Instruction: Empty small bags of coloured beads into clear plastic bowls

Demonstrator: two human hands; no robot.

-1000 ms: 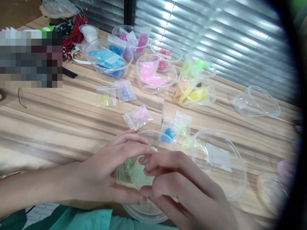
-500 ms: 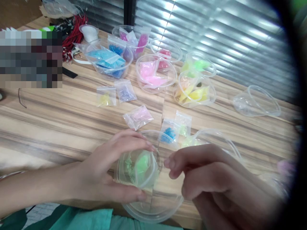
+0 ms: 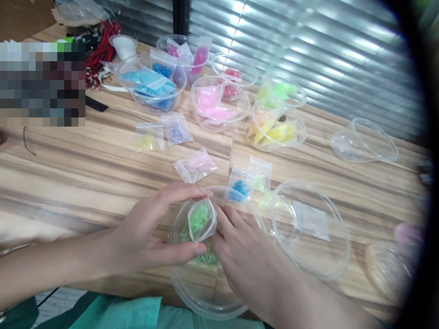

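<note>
Clear bag [image 3: 210,225], mouth gaping far to near, is held over the near bowl [image 3: 207,311] by the left hand [image 3: 146,230], while the right hand [image 3: 242,249] is set against its right, grip hidden, state unclear.

Held bag's filling [image 3: 199,218]: light green
Tabletop [image 3: 68,173]: tan, streaked brown
Cords [image 3: 105,45]: red
Cloth [image 3: 120,313]: teal
Blinds [image 3: 308,50]: silvery, striped

No legible text (or numbers) anywhere.
</note>
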